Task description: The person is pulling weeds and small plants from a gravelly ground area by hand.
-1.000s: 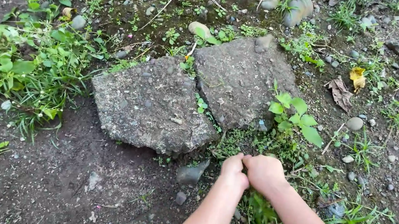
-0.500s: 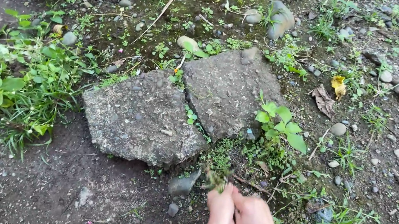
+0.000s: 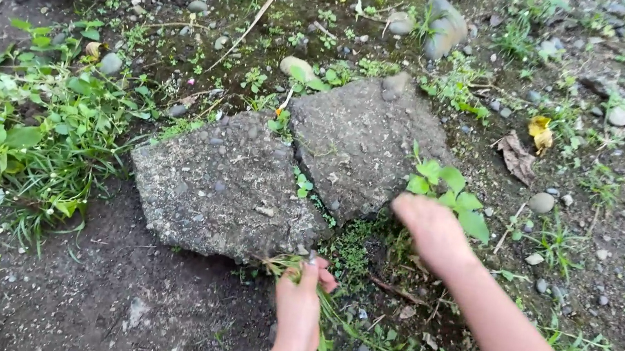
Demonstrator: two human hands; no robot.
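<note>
Left hand (image 3: pixel 299 301) is clutching a pulled grass tuft (image 3: pixel 284 263) w/ fingers closed; right hand (image 3: pixel 430 228), fingers loosely curled & holding nothing, is reaching toward the broad-leaf weed (image 3: pixel 451 190) at 1 o'clock, beside the flat stone (image 3: pixel 359 137).

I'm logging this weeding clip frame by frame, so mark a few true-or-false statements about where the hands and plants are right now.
1. The left hand grips a bunch of pulled green grass. True.
2. The right hand rests on top of the larger grey broken concrete slab. False: it reaches toward the broad-leaved green seedling at the edge of the smaller grey concrete slab.
3. Both hands are pressed together. False: they are apart.
4. A yellow dead leaf lies right of the slabs. True.
5. A dense patch of green weeds grows left of the larger grey concrete slab. True.
</note>
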